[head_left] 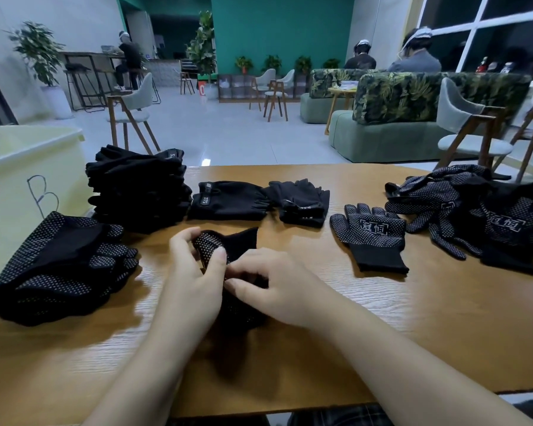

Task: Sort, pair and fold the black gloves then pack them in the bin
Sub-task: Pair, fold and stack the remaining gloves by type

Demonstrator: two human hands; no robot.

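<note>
Both forearms enter from 6 o'clock and meet at table centre. Left hand (194,272) has its fingers curled over the top edge of a dotted black glove (228,247), thumb pressed against the fabric. Right hand (271,290) pinches the same glove from the 3 o'clock side, fingers tucked into its folds. Hands are touching, both gripping the one glove, which lies bunched on the wooden table (382,318) beneath them.

At 9 o'clock: folded stack of dotted gloves (62,269), lying at the table's left edge. At 10–11 o'clock: taller stack of plain black gloves (139,189). Beyond both, at 9–10 o'clock, pale yellow bin (22,179), a letter "B" drawn on its wall; its interior is not visible.

At 12 o'clock: two plain fingerless gloves (259,201) lying side by side, touching. At 1–2 o'clock: single dotted glove (373,235) flat, palm up, cuff toward the camera. At 3 o'clock: loose unsorted heap of dotted gloves (480,222), just beside the single glove.
</note>
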